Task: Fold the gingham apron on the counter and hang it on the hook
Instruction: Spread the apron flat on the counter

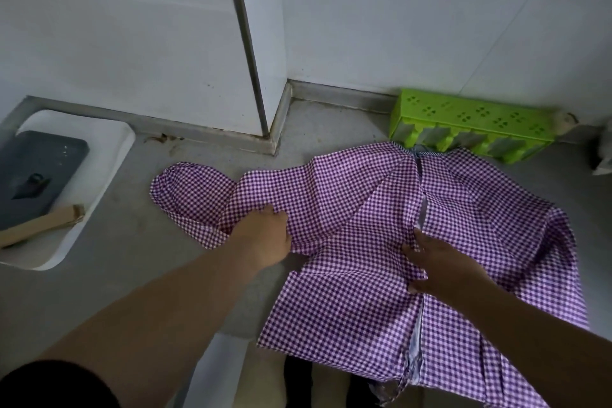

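Note:
A purple and white gingham apron (pixel 357 209) lies crumpled across the grey counter (pixel 132 242), its lower part hanging over the front edge. A pale seam strip runs down its middle. My left hand (pixel 265 238) grips a bunch of the cloth near the apron's left part, fingers curled into the fabric. My right hand (pixel 440 268) pinches the cloth at the middle seam, thumb on top. No hook is in view.
A green perforated plastic rack (pixel 470 122) stands against the white wall behind the apron. At the left, a white sink (pixel 109 156) holds a dark tray (pixel 36 172) and a cardboard piece (pixel 39 225). A wall corner with a metal strip (pixel 251 53) juts out behind.

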Demonstrator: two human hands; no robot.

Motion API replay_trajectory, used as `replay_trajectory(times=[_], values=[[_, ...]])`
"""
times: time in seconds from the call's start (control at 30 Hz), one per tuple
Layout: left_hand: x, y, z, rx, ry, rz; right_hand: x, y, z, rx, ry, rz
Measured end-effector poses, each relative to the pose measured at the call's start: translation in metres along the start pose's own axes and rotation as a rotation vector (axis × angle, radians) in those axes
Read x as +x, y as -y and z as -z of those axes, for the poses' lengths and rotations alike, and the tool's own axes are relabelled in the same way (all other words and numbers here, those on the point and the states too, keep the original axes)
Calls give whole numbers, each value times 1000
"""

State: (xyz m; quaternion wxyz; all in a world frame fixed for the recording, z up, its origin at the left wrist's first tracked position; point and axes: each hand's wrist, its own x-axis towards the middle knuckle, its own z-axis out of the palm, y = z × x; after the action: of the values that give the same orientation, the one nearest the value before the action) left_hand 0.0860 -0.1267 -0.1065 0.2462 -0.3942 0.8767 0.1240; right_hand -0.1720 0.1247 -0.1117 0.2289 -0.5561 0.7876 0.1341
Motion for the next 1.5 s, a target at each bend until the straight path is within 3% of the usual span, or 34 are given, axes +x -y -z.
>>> replay_trajectory(times=[0.13, 0.33, 0.47, 0.53, 0.6, 0.67, 0.7, 0.8, 0.9, 1.0, 1.1, 1.2, 1.5], values=[[0, 7, -4, 114, 135, 78, -12, 2, 1, 4, -12, 8], [29, 55, 4, -101, 270, 388, -15, 14, 3, -24, -2, 1], [19, 71, -4, -144, 226, 517, -13, 6, -3, 7, 23, -8], [10, 64, 3, 52, 32, 370, -10, 4, -7, 10, 6, -6], [0, 40, 14, 181, -194, -10, -7, 3, -10, 7, 0, 0], [-12, 4, 16, 164, -206, -345, -7, 3, -12, 11, -5, -6], [-17, -12, 8, 148, -132, -401, -8, 4, -13, 8, -28, -7], [-21, -29, -20, 136, 153, -192, -17, 14, -11, -63, -167, 79], [-18, -20, -28, 121, 213, -79, -26, 25, -19, -195, -231, 403], [-14, -14, -25, 119, 252, -39, -40, 23, -24, -267, -116, 592], [-12, -15, -22, 144, 221, -35, -44, 20, -22, -308, -89, 632], [-14, -27, -23, 167, 110, -196, -41, 20, -28, -274, -86, 612], [-8, -41, -19, 222, 272, -138, -61, 10, -41, -292, -260, 708]])
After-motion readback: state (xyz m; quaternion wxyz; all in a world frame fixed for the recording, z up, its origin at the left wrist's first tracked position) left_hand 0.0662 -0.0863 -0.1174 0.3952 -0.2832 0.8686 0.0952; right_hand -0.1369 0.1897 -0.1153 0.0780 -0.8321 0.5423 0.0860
